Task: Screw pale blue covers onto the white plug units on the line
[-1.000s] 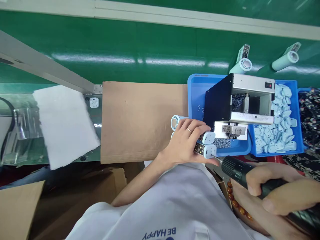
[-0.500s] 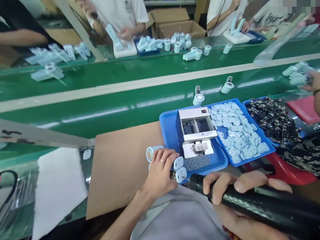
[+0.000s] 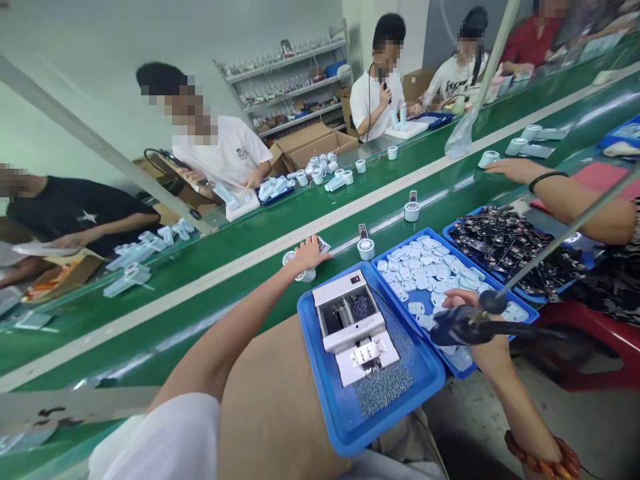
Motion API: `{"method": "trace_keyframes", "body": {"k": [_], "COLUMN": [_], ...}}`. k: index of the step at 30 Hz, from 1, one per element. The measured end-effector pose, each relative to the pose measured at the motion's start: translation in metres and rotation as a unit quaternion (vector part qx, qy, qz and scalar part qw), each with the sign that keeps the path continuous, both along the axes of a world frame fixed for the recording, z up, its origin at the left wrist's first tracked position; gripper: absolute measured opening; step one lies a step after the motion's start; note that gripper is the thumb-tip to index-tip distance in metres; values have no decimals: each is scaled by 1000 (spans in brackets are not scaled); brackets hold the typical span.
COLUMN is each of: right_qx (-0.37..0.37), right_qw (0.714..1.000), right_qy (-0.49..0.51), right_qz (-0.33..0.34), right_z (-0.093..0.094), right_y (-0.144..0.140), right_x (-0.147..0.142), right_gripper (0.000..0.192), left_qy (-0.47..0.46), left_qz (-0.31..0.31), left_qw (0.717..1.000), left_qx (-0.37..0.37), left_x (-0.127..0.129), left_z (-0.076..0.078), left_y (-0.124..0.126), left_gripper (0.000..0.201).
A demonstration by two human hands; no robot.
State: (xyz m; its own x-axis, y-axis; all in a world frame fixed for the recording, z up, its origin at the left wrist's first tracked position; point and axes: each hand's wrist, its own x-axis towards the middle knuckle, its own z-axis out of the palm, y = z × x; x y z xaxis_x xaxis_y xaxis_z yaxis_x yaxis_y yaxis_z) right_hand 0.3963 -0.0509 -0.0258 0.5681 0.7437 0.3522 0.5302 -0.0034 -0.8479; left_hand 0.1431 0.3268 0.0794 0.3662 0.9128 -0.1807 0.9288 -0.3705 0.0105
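Lying under left grip (image 3: 308, 253): pale-blue cylinders (image 3: 306, 275) | closure unclear | right grip (image 3: 489, 351): clasping screwdriver (image 3: 454, 326)

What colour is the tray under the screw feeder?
Blue; the tray shows best in the head view.

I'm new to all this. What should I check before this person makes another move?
1. Left hand touching the light-blue parts on the green belt: ok.
2. Left hand's grip firm: cannot tell, fingers hide it.
3. Screwdriver in the right hand: ok.
4. Screwdriver tip clear of the covers: cannot tell, tip hidden.
5. All screws inside the dispenser: not ok, many lie in the tray.
6. Co-worker's hand apart from both: ok.
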Motion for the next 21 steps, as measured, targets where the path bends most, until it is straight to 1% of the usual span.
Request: {"method": "trace_keyframes", "body": {"k": [2, 4, 5, 7, 9, 11, 14, 16, 17, 19, 21], "right_qx": [-35, -73, -91, -120, -134, -132, -104, -67, -45, 3, 46], "right_qw": [996, 989, 985, 981, 978, 979, 984, 990, 993, 998, 999], "right_qy": [-46, -92, -111, -136, -150, -153, -140, -119, -103, -62, -4], "right_qz": [-62, -93, -94, -74, -48, -32, -17, -18, -22, -24, -14], "right_z": [-19, -37, -45, -59, -70, -76, -76, -71, -67, -57, -46], "right_y": [11, 17, 18, 19, 18, 18, 16, 14, 13, 11, 7], "right_x": [14, 22, 25, 27, 27, 28, 31, 30, 29, 25, 19], "right_gripper": [62, 60, 58, 49, 40, 35, 37, 40, 41, 41, 41], "left_qy": [15, 19, 15, -6, -37, -65, -96, -130, -155, -224, -308], "left_qz": [9, 18, 20, 18, 11, 8, 15, 19, 20, 20, 17], "left_qw": [1000, 999, 1000, 1000, 999, 997, 986, 975, 969, 953, 930], "left_qx": [-12, -18, -18, -15, -19, -50, -133, -178, -191, -201, -197], "left_x": [17, 30, 37, 54, 79, 109, 153, 173, 179, 180, 165], "left_z": [-13, -20, -21, -21, -20, -20, -21, -18, -14, 3, 30], "left_y": [8, 16, 20, 29, 36, 39, 33, 25, 21, 15, 11], "left_gripper": [51, 49, 49, 49, 50, 49, 47, 47, 47, 46, 45]}}
